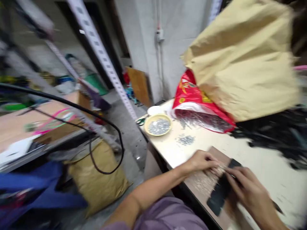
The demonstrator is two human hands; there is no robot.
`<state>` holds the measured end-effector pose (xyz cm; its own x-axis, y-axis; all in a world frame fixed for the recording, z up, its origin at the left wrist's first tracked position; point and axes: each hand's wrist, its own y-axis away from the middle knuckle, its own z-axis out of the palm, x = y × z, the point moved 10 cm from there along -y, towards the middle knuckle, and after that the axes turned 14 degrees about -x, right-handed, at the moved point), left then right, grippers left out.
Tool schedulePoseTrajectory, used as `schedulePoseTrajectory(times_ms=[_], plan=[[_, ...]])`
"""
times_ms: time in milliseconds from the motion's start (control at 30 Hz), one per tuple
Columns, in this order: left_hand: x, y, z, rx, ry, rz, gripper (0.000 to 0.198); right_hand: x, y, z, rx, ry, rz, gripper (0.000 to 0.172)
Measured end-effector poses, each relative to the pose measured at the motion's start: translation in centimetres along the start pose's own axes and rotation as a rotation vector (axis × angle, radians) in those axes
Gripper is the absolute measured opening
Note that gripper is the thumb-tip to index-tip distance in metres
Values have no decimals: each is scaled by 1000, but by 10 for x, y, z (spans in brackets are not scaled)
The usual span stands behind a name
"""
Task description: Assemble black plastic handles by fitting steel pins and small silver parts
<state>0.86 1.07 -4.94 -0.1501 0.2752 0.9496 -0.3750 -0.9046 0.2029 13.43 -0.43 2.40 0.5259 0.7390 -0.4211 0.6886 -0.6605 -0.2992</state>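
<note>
Pale slivers (203,183) lie in a loose heap on a brown board (214,153), directly below the left grip (200,160). Left grip: thumb and fingers drawn together, pinching some slivers at the tips; count lost to blur. Right grip (251,190): fingers closed around a dark slender tool (236,181), its forward end near the left fingertips; type not legible. Black pad (218,195) lies on the board between the grips. Cream counter (263,166) runs beneath and beyond both. Past the left grip, a small scatter of silvery bits (185,139) sits on the counter; farther and to its left, a yellow dish (146,129) holds many such bits, with a white disc (154,110) just behind and green-handled scissors (140,121) beside it. Beyond the grips, a red bag (189,92) lies with its mouth towards them. Beyond the right grip: piled black strips (283,135), then a large tan sack (251,67). Farthest, past the left grip: grey wall (177,51).
</note>
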Motion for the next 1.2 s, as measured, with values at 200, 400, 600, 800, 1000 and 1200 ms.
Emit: schedulePoseTrajectory(times_ms=[200, 400, 600, 800, 1000, 1200], plan=[[12, -6, 3, 11, 123, -25, 41, 1, -3, -4, -82, -22, 175, 22], [29, 1, 25, -57, 44, 47, 30, -16, 11, -25, -70, 80, 242, 26], [33, 15, 40, -114, 99, 114, 35, -25, 25, -43, 28, 58, 271, 23], [27, 26, 17, 63, -98, 151, 46, 5, 28, -47, 66, 120, 316, 21], [22, 39, -1, 228, -574, 227, 41, 51, 16, -28, -49, 286, 281, 25], [18, 37, 0, 258, -703, 214, 37, 16, 30, 10, -206, 258, -87, 27]])
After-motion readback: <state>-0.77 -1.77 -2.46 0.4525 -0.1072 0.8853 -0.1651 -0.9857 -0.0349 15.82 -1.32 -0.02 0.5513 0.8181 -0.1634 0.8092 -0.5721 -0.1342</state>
